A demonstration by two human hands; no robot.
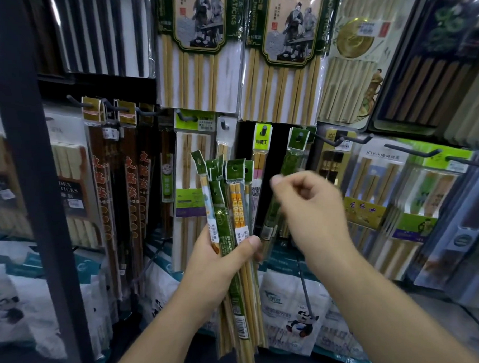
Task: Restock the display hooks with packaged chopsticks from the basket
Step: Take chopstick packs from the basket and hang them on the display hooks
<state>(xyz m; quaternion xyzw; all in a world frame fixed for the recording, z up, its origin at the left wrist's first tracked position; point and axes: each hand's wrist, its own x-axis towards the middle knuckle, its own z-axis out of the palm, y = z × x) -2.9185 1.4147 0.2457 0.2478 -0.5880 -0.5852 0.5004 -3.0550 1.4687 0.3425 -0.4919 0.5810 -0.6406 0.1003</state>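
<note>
Over on the left, dark red packs [106, 192] hang in a row on their hooks. Next to them the left grip [218, 265] is curled tight round a bunch of chopstick packs [226, 202], held in front of the shelf. The packs stand almost straight up and fan out a little. Their green tops with the holes point up at the hooks, and their long ends poke down past the wrist. The bunch is loose, so one pack could slide out and fall. Just right of it, a green pack [291, 156] hangs crooked on its hook [298, 136], where a bump could knock it off. The right grip [311, 209] is curled and blurry, and I cannot tell if it pinches anything. Bare hooks [409, 151] wait further right.
</note>
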